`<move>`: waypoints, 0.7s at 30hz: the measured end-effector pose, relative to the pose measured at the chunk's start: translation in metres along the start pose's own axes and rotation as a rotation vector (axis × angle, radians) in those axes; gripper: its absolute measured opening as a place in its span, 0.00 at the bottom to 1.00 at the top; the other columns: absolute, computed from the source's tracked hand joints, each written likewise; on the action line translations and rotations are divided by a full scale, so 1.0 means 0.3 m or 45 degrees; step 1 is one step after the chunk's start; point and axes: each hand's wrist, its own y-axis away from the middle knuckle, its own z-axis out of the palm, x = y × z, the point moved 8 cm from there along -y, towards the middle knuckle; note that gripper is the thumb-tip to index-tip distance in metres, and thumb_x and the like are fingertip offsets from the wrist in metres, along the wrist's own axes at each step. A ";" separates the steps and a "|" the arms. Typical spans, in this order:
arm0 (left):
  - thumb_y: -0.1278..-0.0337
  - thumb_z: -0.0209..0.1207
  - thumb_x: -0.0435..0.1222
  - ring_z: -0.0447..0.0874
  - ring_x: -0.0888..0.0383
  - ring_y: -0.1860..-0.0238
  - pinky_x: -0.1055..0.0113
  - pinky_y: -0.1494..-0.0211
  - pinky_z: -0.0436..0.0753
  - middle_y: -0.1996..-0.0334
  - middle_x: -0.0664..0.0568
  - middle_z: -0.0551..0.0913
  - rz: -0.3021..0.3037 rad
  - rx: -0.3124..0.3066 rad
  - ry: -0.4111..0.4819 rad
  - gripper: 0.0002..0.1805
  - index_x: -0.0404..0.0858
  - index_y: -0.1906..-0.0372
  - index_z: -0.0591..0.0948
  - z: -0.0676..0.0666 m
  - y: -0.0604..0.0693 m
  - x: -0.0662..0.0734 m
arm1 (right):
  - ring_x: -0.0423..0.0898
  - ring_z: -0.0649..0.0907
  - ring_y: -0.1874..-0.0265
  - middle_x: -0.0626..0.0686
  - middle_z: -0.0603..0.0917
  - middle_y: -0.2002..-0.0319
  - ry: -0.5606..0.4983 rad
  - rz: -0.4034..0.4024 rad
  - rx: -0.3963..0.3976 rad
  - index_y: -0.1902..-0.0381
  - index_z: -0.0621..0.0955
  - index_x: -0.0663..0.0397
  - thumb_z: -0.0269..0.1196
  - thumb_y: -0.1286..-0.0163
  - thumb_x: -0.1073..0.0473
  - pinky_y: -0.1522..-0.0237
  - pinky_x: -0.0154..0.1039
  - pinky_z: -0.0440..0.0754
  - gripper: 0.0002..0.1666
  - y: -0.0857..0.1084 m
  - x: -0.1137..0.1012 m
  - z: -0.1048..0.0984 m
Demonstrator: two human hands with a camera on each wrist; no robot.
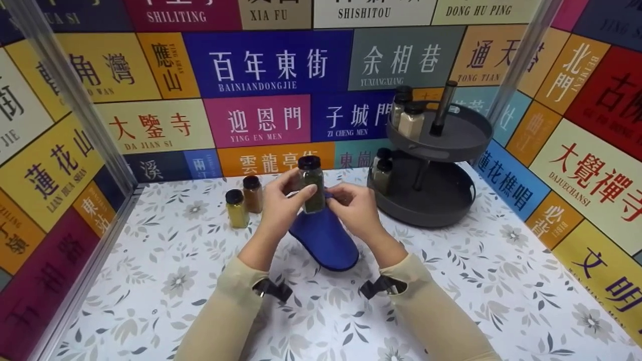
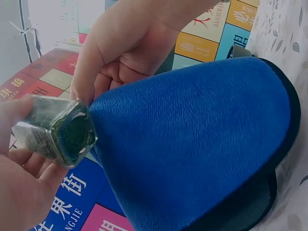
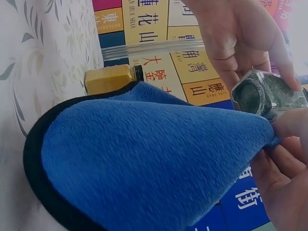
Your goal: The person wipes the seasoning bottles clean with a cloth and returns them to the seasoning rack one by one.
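Note:
My left hand (image 1: 282, 200) grips a glass spice jar (image 1: 313, 186) with a black lid and dark green contents, held upright above the table. Beside it, my right hand (image 1: 357, 206) pinches the upper end of a blue cloth (image 1: 326, 238) with dark edging, which hangs down below the jar. In the left wrist view the cloth (image 2: 192, 130) looks plush, and the bottom of the jar (image 2: 74, 134) faces the camera. The right wrist view shows the right thumb and fingers (image 3: 284, 159) closed on the cloth's corner, close to the jar (image 3: 262, 94).
Left of the hands stand a jar with yellow contents (image 1: 236, 208) and one with reddish-brown contents (image 1: 252, 194). A dark two-tier rack (image 1: 426, 213) at the back right carries several jars on its left side. Printed panels enclose the flower-patterned table (image 1: 165, 311).

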 end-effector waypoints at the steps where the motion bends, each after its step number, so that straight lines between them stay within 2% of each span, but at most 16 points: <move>1: 0.40 0.74 0.36 0.90 0.52 0.51 0.53 0.38 0.88 0.50 0.41 0.90 -0.001 0.026 -0.005 0.26 0.34 0.37 0.85 -0.004 -0.001 0.000 | 0.46 0.92 0.65 0.55 0.93 0.63 0.009 -0.005 -0.004 0.59 0.92 0.57 0.70 0.33 0.69 0.59 0.34 0.89 0.07 0.001 -0.002 0.000; 5: 0.41 0.75 0.35 0.90 0.51 0.50 0.54 0.38 0.88 0.49 0.40 0.90 -0.018 0.114 -0.028 0.28 0.33 0.36 0.84 -0.020 -0.003 -0.006 | 0.45 0.91 0.67 0.54 0.93 0.65 0.047 -0.034 -0.011 0.60 0.92 0.57 0.71 0.34 0.68 0.62 0.34 0.89 0.07 0.004 -0.017 -0.001; 9: 0.40 0.75 0.35 0.90 0.50 0.50 0.54 0.38 0.88 0.49 0.39 0.90 -0.038 0.125 -0.028 0.28 0.33 0.35 0.84 -0.022 -0.002 -0.012 | 0.44 0.92 0.68 0.53 0.94 0.65 0.069 -0.078 0.006 0.61 0.93 0.57 0.72 0.35 0.68 0.62 0.33 0.89 0.07 0.006 -0.040 -0.010; 16: 0.38 0.74 0.38 0.89 0.53 0.52 0.53 0.39 0.89 0.51 0.43 0.90 -0.023 0.007 -0.034 0.24 0.37 0.38 0.86 0.014 0.004 -0.026 | 0.46 0.94 0.63 0.56 0.94 0.63 0.042 -0.176 0.104 0.60 0.93 0.60 0.71 0.37 0.71 0.59 0.32 0.90 0.09 0.010 -0.076 -0.044; 21: 0.38 0.74 0.39 0.90 0.54 0.55 0.55 0.42 0.90 0.54 0.44 0.91 0.000 -0.101 -0.044 0.22 0.38 0.41 0.87 0.055 0.010 -0.039 | 0.47 0.93 0.64 0.57 0.94 0.62 0.015 -0.222 0.235 0.59 0.93 0.60 0.71 0.38 0.73 0.60 0.29 0.89 0.11 0.008 -0.084 -0.084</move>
